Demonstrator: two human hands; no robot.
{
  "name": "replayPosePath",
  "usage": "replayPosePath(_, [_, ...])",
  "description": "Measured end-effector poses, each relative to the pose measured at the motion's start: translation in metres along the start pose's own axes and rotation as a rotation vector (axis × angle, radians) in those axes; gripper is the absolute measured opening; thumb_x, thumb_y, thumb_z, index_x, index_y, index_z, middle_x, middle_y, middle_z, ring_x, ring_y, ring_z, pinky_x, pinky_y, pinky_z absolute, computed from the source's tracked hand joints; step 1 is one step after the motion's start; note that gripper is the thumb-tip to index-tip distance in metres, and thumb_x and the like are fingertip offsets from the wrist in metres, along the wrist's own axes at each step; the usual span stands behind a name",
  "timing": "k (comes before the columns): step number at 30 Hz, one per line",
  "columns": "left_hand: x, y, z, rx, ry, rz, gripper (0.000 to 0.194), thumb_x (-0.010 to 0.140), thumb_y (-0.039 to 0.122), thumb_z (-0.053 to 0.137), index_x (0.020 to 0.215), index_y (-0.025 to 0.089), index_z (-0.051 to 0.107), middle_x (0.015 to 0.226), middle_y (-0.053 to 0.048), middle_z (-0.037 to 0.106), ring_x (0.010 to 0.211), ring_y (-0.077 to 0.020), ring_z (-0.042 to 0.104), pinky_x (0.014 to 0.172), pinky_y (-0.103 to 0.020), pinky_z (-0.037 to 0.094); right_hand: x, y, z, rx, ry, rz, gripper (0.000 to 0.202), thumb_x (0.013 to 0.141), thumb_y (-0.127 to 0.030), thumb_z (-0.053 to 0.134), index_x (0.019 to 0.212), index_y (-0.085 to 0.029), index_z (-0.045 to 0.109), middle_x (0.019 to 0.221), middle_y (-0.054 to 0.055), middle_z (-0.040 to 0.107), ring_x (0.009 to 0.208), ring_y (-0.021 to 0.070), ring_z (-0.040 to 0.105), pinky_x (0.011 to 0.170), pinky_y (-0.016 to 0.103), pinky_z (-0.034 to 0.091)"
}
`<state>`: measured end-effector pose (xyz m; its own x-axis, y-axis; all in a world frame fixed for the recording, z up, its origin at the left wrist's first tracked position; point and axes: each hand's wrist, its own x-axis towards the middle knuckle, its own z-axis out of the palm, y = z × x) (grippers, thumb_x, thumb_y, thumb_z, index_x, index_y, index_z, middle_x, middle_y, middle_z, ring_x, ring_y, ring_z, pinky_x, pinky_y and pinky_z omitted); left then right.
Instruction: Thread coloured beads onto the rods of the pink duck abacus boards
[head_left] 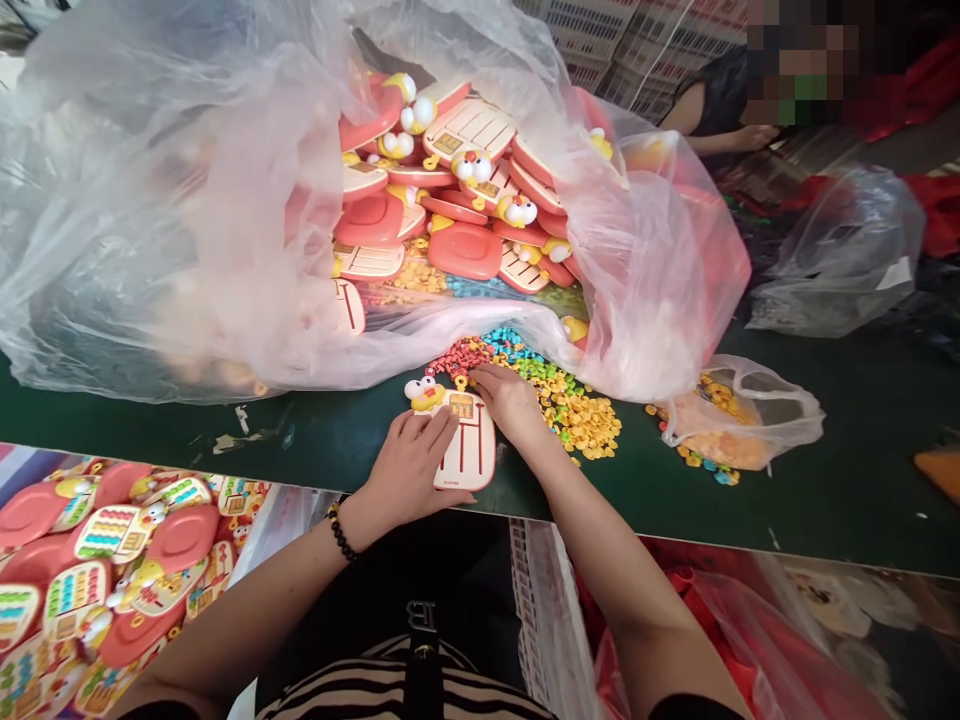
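A small cream slotted toy board (471, 452) with a yellow duck-like head and bulging eyes lies face up near the table's front. My left hand (405, 458) is closed round its left side, fingers across the face and thumb at the lower edge. My right hand (517, 408) has its fingers curled by the board's top right corner, next to a pile of red beads (461, 356); what its fingertips hold, if anything, is hidden. Beside that pile lie blue beads (514, 345), green beads (551, 378) and yellow beads (589, 425).
A large clear plastic bag (187, 250) of similar toys (465, 250) spreads behind. At lower left, finished-looking toys with coloured beads (112, 530) fill a container. A small bag of beads (724, 420) sits right on the green table (840, 500). Another person (705, 115) is at far right.
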<state>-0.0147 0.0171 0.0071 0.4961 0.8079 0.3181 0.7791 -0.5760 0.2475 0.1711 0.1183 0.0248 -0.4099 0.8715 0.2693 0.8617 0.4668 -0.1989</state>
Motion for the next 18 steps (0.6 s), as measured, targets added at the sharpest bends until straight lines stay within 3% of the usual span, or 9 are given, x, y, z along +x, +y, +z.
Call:
replayPosePath(3, [0.003, 0.001, -0.003, 0.039, -0.007, -0.002, 0.089, 0.066, 0.07, 0.067, 0.129, 0.01, 0.05, 0.133, -0.018, 0.054, 0.107, -0.0337, 0.051, 0.099, -0.05, 0.034, -0.004, 0.0, -0.004, -0.056, 0.053, -0.04, 0.017, 0.089, -0.02, 0.056, 0.088, -0.019, 0.072, 0.094, 0.008, 0.073, 0.09, 0.0215, 0.065, 0.082, 0.033, 0.05])
replayPosePath(7, [0.0, 0.001, 0.001, -0.009, 0.007, 0.002, 0.087, 0.063, 0.071, 0.069, 0.125, 0.013, 0.053, 0.131, -0.018, 0.055, 0.105, -0.0333, 0.051, 0.097, -0.05, 0.035, -0.034, -0.011, -0.006, -0.027, 0.206, -0.006, 0.024, 0.094, -0.025, 0.048, 0.1, -0.018, 0.07, 0.104, 0.009, 0.071, 0.095, 0.0203, 0.065, 0.084, 0.032, 0.051])
replayPosePath(12, [-0.005, -0.001, 0.007, -0.062, 0.004, 0.01, 0.083, 0.065, 0.068, 0.07, 0.124, 0.013, 0.054, 0.137, -0.017, 0.051, 0.11, -0.0327, 0.047, 0.102, -0.051, 0.034, -0.061, -0.025, -0.001, -0.248, 0.069, -0.071, 0.031, 0.093, -0.015, 0.044, 0.114, -0.009, 0.065, 0.113, 0.017, 0.068, 0.089, 0.0243, 0.064, 0.077, 0.037, 0.051])
replayPosePath(18, [-0.006, 0.002, 0.013, -0.056, 0.038, 0.006, 0.095, 0.065, 0.07, 0.067, 0.133, 0.008, 0.046, 0.131, -0.02, 0.054, 0.111, -0.0356, 0.047, 0.098, -0.052, 0.037, -0.051, -0.028, -0.015, -0.454, -0.105, -0.257, 0.04, 0.09, -0.003, 0.033, 0.119, 0.0, 0.061, 0.116, 0.023, 0.066, 0.083, 0.0251, 0.06, 0.07, 0.039, 0.05])
